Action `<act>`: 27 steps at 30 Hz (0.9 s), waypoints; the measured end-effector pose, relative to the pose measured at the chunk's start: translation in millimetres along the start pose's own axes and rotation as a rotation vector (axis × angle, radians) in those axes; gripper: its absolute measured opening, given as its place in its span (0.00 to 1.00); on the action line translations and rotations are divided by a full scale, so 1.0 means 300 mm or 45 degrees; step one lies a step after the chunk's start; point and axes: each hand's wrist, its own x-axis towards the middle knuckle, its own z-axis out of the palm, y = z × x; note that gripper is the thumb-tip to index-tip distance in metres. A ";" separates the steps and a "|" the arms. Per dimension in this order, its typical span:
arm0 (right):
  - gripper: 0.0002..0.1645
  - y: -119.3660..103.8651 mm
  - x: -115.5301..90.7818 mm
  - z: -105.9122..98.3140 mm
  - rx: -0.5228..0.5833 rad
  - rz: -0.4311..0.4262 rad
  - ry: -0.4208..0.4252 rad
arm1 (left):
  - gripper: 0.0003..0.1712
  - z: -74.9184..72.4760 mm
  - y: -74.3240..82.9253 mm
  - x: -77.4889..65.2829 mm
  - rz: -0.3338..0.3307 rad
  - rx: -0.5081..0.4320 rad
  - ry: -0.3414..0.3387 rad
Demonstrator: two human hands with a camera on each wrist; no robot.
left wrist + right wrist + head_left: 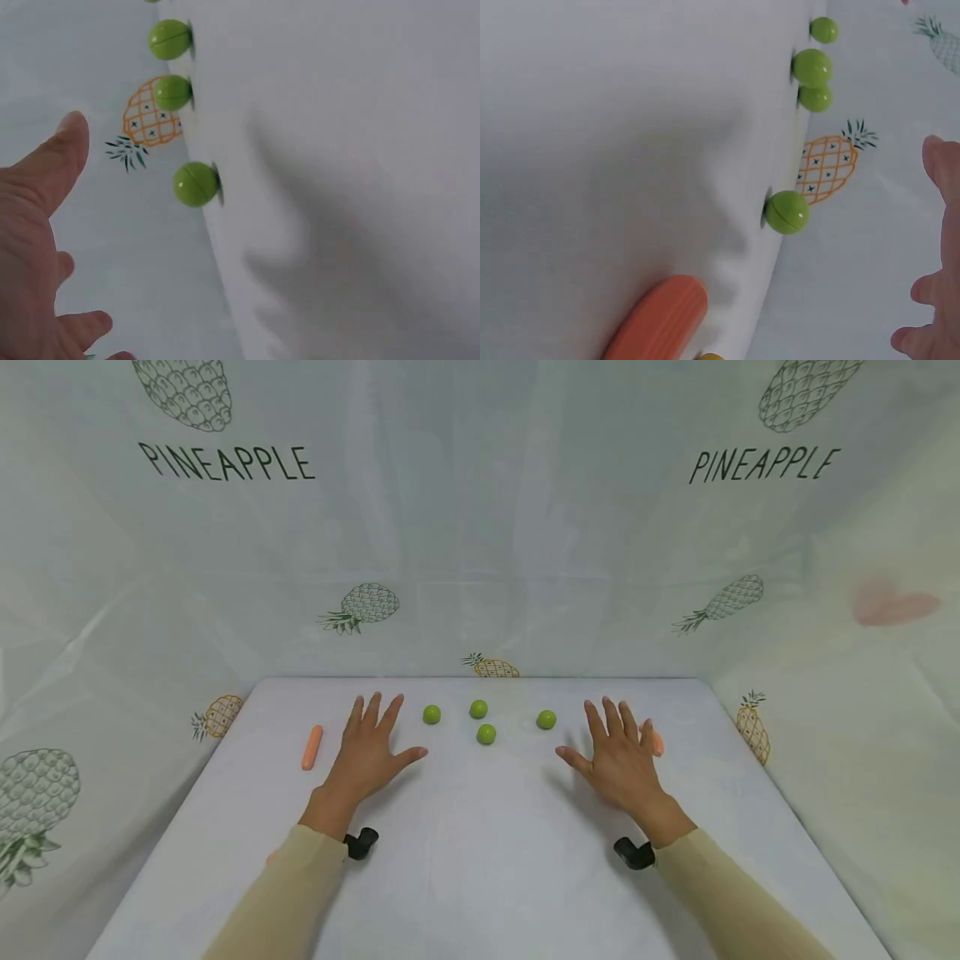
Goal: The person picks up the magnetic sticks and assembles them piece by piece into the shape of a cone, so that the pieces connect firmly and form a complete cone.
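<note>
My left grip (365, 758) and right grip (618, 762) hung spread and empty over the surface (480, 868), four balls (486, 734) between them (an orange stick (312, 748) beside my left), seemingly poised before grasping, the next move likely needing a reach.

Partly hidden behind the fingers of the right hand (621, 762) is an orange stick (657, 744); in the right wrist view the bottom edge cuts it off, and beside it a yellow-orange scrap (711, 357) shows too little to identify; beyond that hand, one green ball (817, 99) is partly covered by another; nearer the person than the left hand (367, 762), an orange sliver (270, 858) peeks past the left sleeve (281, 897), its shape hidden; each wrist view crops its hand; well right of the right hand, a red shape (892, 603) is blurred.
</note>
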 end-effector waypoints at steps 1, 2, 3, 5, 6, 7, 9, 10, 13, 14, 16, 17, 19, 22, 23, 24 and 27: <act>0.59 0.001 -0.003 0.000 0.011 -0.002 0.015 | 0.61 0.007 0.003 0.011 -0.013 -0.069 -0.003; 0.58 0.002 -0.005 0.001 0.028 -0.005 0.030 | 0.61 0.015 0.006 0.023 -0.026 -0.146 -0.005; 0.57 0.003 -0.008 0.001 0.049 -0.006 0.048 | 0.61 0.025 0.007 0.037 -0.046 -0.232 -0.004; 0.55 0.008 -0.016 0.004 0.102 -0.005 0.083 | 0.59 0.049 0.010 0.066 -0.093 -0.400 -0.003; 0.54 0.009 -0.020 0.005 0.127 -0.003 0.101 | 0.58 0.061 0.012 0.081 -0.115 -0.483 -0.002; 0.53 0.012 -0.024 0.008 0.151 -0.002 0.122 | 0.57 0.073 0.014 0.094 -0.143 -0.564 -0.003; 0.51 0.017 -0.033 0.013 0.194 0.002 0.165 | 0.55 0.102 0.014 0.120 -0.205 -0.708 0.000; 0.50 0.020 -0.039 0.016 0.210 0.005 0.184 | 0.54 0.115 0.015 0.131 -0.230 -0.770 0.003; 0.47 0.035 -0.055 0.022 0.253 0.015 0.231 | 0.50 0.150 0.024 0.157 -0.290 -0.907 0.030; 0.46 0.042 -0.061 0.024 0.274 0.027 0.237 | 0.49 0.162 0.027 0.166 -0.298 -0.928 0.042; 0.44 0.058 -0.075 0.026 0.329 0.067 0.233 | 0.47 0.179 0.036 0.180 -0.303 -0.944 0.071; 0.43 0.067 -0.083 0.029 0.361 0.094 0.225 | 0.46 0.187 0.042 0.186 -0.308 -0.942 0.085; 0.42 0.089 -0.101 0.034 0.424 0.155 0.206 | 0.45 0.202 0.052 0.198 -0.318 -0.928 0.109; 0.40 0.123 -0.128 0.042 0.500 0.225 0.185 | 0.43 0.220 0.063 0.212 -0.341 -0.909 0.133; 0.40 0.135 -0.135 0.045 0.515 0.236 0.185 | 0.43 0.225 0.067 0.215 -0.352 -0.906 0.143; 0.39 0.146 -0.144 0.046 0.527 0.246 0.184 | 0.42 0.230 0.069 0.219 -0.359 -0.900 0.152; 0.39 0.174 -0.165 0.049 0.567 0.275 0.163 | 0.40 0.243 0.080 0.231 -0.383 -0.876 0.187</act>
